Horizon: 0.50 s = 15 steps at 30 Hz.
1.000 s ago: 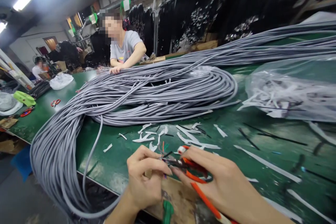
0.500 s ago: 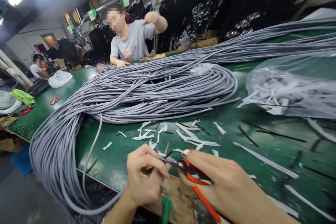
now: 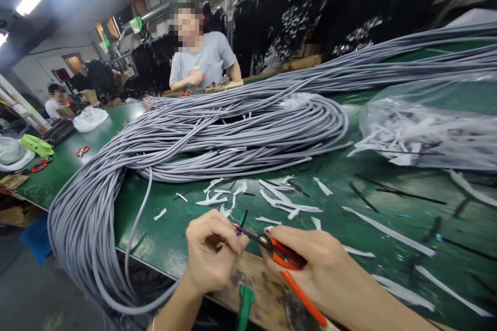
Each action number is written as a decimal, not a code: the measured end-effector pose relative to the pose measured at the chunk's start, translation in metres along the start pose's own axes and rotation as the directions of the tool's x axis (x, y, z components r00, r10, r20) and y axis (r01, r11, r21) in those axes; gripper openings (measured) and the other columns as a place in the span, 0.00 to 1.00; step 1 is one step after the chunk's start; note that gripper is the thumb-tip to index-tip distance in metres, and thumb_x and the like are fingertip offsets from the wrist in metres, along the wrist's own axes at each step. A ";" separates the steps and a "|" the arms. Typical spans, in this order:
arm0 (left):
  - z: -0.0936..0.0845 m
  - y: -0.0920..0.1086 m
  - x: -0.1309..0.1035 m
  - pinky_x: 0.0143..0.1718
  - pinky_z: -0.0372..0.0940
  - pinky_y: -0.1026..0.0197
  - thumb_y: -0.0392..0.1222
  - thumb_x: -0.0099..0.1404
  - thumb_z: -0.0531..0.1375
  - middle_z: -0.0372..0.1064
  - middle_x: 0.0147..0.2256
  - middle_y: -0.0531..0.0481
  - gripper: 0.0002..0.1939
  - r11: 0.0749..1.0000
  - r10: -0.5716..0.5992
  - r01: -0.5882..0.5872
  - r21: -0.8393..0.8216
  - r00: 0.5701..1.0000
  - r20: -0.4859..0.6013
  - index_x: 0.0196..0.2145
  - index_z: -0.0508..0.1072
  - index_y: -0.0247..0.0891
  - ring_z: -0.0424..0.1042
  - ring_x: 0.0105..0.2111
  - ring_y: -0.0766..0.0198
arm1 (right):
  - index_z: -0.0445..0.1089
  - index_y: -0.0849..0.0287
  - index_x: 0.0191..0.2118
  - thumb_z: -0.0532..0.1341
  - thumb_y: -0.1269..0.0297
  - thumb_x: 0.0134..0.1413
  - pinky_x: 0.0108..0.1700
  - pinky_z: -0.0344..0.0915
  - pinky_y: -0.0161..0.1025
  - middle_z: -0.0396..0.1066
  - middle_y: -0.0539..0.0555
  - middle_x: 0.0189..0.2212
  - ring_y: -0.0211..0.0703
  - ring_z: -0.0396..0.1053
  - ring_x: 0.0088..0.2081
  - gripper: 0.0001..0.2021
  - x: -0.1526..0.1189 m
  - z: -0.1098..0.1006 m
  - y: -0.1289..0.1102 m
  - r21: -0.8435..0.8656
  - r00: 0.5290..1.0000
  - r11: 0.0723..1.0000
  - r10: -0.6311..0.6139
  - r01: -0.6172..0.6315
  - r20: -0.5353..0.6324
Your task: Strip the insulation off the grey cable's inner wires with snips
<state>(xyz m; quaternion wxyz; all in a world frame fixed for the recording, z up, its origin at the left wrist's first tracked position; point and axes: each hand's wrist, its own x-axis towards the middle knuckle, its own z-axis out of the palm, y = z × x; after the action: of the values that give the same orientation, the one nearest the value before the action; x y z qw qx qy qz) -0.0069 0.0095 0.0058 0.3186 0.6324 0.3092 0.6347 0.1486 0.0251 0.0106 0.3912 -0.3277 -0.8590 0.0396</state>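
Observation:
My left hand [image 3: 213,251] is closed in a pinch on thin coloured wires [image 3: 239,230], including a black one that sticks up past the fingertips. My right hand [image 3: 316,256] grips orange-handled scissors [image 3: 286,254], their blades pointing left and touching the wires beside my left fingertips. Whether the blades are fully closed is hard to tell. Below my hands lies a worn wooden board [image 3: 260,287] with a green-handled object [image 3: 245,305] on it. Behind them, a large looped bundle of grey cables [image 3: 233,134] spreads over the green table [image 3: 171,217].
White strips [image 3: 289,201] and black pieces [image 3: 411,194] lie scattered on the table. A clear plastic bag [image 3: 446,129] of scraps is at the right. Across the table a person [image 3: 202,62] sits; another person is far left. Scissors [image 3: 82,151] and a fan [image 3: 11,151] are at the left.
The scissors' blades have shifted slightly left, and the black wire now points more upright. The orange wire tip no longer shows. The person opposite has lowered a raised arm.

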 end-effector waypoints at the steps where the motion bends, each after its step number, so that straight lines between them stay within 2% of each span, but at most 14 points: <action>1: 0.000 0.000 0.000 0.19 0.53 0.70 0.28 0.56 0.60 0.59 0.22 0.56 0.13 1.000 0.002 -0.002 -0.002 1.000 0.001 0.18 0.63 0.36 0.55 0.17 0.76 | 0.46 0.54 0.21 0.47 0.77 0.44 0.17 0.48 0.30 0.50 0.43 0.13 0.33 0.49 0.14 0.11 0.000 0.000 0.000 0.009 1.000 1.000 0.007 -0.007 0.002; 5: -0.001 -0.002 0.000 0.19 0.54 0.70 0.29 0.56 0.61 0.60 0.21 0.56 0.13 1.000 0.016 -0.016 -0.008 1.000 -0.014 0.18 0.62 0.35 0.57 0.17 0.76 | 0.48 0.55 0.20 0.48 0.74 0.45 0.19 0.47 0.32 0.49 0.44 0.14 0.34 0.47 0.16 0.09 -0.001 0.000 -0.001 0.094 0.996 0.992 0.088 -0.089 0.015; 7: -0.001 -0.002 0.000 0.19 0.55 0.70 0.30 0.56 0.61 0.60 0.21 0.56 0.14 0.999 0.035 -0.035 -0.002 0.999 -0.026 0.17 0.62 0.35 0.58 0.17 0.75 | 0.45 0.55 0.18 0.48 0.72 0.44 0.18 0.45 0.33 0.44 0.43 0.14 0.33 0.43 0.17 0.11 0.001 -0.001 -0.001 0.229 0.968 0.949 0.179 -0.216 0.173; 9: -0.001 -0.001 0.000 0.19 0.55 0.70 0.30 0.56 0.62 0.61 0.20 0.56 0.15 0.998 0.062 -0.061 0.012 0.998 -0.030 0.16 0.63 0.35 0.59 0.17 0.75 | 0.41 0.55 0.17 0.50 0.69 0.44 0.18 0.41 0.33 0.39 0.43 0.14 0.32 0.39 0.17 0.14 0.003 -0.002 0.000 0.350 0.894 0.858 0.236 -0.376 0.381; 11: -0.001 0.000 -0.001 0.19 0.56 0.70 0.31 0.56 0.62 0.61 0.21 0.56 0.16 0.997 0.075 -0.074 0.027 0.997 -0.029 0.15 0.63 0.35 0.60 0.17 0.75 | 0.40 0.55 0.16 0.51 0.67 0.44 0.18 0.39 0.33 0.37 0.43 0.14 0.32 0.37 0.18 0.16 0.005 -0.002 0.001 0.414 0.826 0.770 0.249 -0.486 0.506; 13: -0.001 0.000 -0.001 0.19 0.56 0.69 0.31 0.56 0.61 0.61 0.21 0.55 0.16 0.997 0.065 -0.064 0.039 0.997 -0.028 0.14 0.64 0.36 0.60 0.17 0.75 | 0.40 0.56 0.16 0.51 0.64 0.45 0.18 0.39 0.33 0.37 0.43 0.15 0.31 0.38 0.18 0.17 0.005 -0.002 0.002 0.434 0.814 0.742 0.257 -0.512 0.521; 15: -0.001 0.001 -0.001 0.19 0.57 0.69 0.30 0.56 0.61 0.61 0.21 0.55 0.15 0.998 0.055 -0.054 0.042 0.998 -0.030 0.15 0.64 0.36 0.60 0.17 0.74 | 0.40 0.56 0.16 0.51 0.63 0.47 0.19 0.39 0.33 0.37 0.43 0.16 0.32 0.38 0.19 0.17 0.006 -0.003 0.003 0.411 0.841 0.783 0.250 -0.467 0.479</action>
<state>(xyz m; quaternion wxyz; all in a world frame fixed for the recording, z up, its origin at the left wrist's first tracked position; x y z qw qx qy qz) -0.0084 0.0082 0.0055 0.2833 0.6370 0.3098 0.6465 0.1489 0.0301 0.0153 0.2649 -0.3572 -0.7974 0.4079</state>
